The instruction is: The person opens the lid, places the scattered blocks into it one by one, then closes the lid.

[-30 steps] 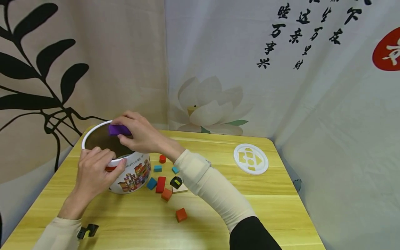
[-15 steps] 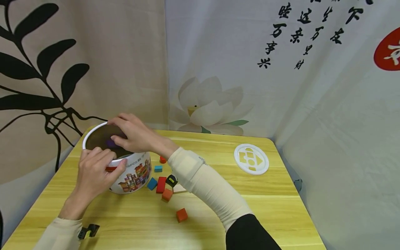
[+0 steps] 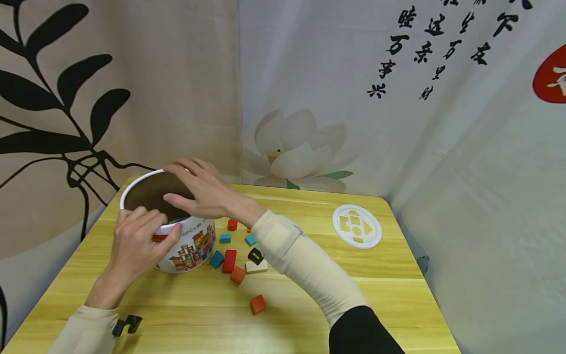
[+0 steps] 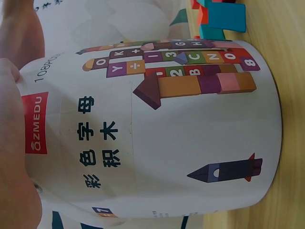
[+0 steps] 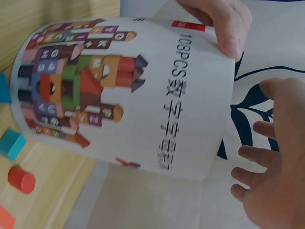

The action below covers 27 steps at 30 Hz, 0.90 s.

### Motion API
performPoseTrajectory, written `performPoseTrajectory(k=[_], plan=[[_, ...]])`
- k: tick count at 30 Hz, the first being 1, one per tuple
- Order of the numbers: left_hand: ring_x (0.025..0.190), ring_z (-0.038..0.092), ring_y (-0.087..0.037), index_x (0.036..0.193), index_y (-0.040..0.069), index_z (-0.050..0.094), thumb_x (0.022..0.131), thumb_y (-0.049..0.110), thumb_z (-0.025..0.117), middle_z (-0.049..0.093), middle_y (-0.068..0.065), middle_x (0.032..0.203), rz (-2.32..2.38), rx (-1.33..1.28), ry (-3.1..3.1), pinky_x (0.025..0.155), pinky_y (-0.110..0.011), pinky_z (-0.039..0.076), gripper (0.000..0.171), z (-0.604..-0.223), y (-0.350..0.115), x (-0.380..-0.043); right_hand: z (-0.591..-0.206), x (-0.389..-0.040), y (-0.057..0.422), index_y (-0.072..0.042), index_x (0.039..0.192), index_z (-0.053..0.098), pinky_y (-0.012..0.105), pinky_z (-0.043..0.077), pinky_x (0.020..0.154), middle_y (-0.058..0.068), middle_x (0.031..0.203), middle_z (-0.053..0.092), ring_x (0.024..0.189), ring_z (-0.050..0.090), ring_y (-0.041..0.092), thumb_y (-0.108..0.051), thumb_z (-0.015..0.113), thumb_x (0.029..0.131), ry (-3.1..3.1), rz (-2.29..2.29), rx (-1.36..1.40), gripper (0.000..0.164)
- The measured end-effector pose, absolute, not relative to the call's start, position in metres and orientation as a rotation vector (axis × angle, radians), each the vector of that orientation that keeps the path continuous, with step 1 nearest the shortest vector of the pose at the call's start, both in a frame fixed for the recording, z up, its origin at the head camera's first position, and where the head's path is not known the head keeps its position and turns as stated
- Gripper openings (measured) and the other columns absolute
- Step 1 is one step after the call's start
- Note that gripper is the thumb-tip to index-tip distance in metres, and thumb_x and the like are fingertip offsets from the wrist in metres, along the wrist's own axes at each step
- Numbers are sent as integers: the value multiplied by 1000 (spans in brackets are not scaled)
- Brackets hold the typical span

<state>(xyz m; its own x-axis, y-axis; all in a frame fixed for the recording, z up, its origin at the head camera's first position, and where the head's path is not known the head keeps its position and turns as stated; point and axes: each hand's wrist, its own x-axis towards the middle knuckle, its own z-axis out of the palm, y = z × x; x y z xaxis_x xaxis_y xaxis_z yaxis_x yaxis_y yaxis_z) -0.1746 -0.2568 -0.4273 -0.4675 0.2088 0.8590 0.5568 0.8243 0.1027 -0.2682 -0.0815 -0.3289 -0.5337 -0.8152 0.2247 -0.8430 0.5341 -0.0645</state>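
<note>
A white paper bucket printed with toy-block pictures stands at the table's left. My left hand grips its near rim, thumb outside and fingers over the edge. My right hand is above the bucket's right rim with fingers spread and nothing in them; the right wrist view shows that hand with its fingers apart. Right of the bucket lie a red cylinder, a red oblong block, a blue block and an orange cube. The bucket's bottom is hidden.
A round white lid with shape cut-outs lies at the right of the wooden table. Small teal blocks, a cream block and another orange cube lie nearer the middle. Printed curtains hang behind.
The purple block that my right hand held over the bucket has been let go and dropped inside. The right hand has opened and shifted slightly right; the left hand keeps its grip.
</note>
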Motion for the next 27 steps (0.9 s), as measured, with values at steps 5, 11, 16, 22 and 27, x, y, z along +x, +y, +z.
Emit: performPoseTrajectory(k=[5,11,16,22,27], plan=[[54,38,-23,60,11,46,93,46,51,43,0,52,-469,-557,-2057,60,-48,26,48,-428,-257,-175,-329,-271,-68,-28,163,29,40,13,123,-4,167,21,151,10,14,-65,38,101,-2631,241,1410,73],[54,37,-23,61,11,47,92,46,52,44,-1,52,-476,-557,-2068,61,-48,26,47,-429,-259,-175,-329,-273,-46,-33,165,22,43,6,124,-6,170,11,153,-4,14,-69,37,99,-2690,296,1392,76],[55,38,-23,61,12,47,91,46,52,45,0,52,-477,-555,-2082,61,-47,26,46,-428,-259,-175,-333,-276,-22,-32,165,22,45,4,124,-7,171,8,153,-9,14,-68,39,100,-2685,363,1385,77],[56,39,-23,60,12,47,90,45,53,46,-1,52,-487,-539,-2092,62,-47,27,45,-427,-259,-175,-345,-281,10,-28,166,22,46,6,124,-7,171,6,153,-8,14,-64,40,101,-2666,430,1362,77],[57,39,-24,60,12,47,88,45,53,46,-1,52,-492,-527,-2100,63,-48,27,44,-428,-258,-173,-364,-286,36,-26,166,22,45,4,125,-4,171,8,153,-6,17,-63,38,102,-2687,440,1349,76]])
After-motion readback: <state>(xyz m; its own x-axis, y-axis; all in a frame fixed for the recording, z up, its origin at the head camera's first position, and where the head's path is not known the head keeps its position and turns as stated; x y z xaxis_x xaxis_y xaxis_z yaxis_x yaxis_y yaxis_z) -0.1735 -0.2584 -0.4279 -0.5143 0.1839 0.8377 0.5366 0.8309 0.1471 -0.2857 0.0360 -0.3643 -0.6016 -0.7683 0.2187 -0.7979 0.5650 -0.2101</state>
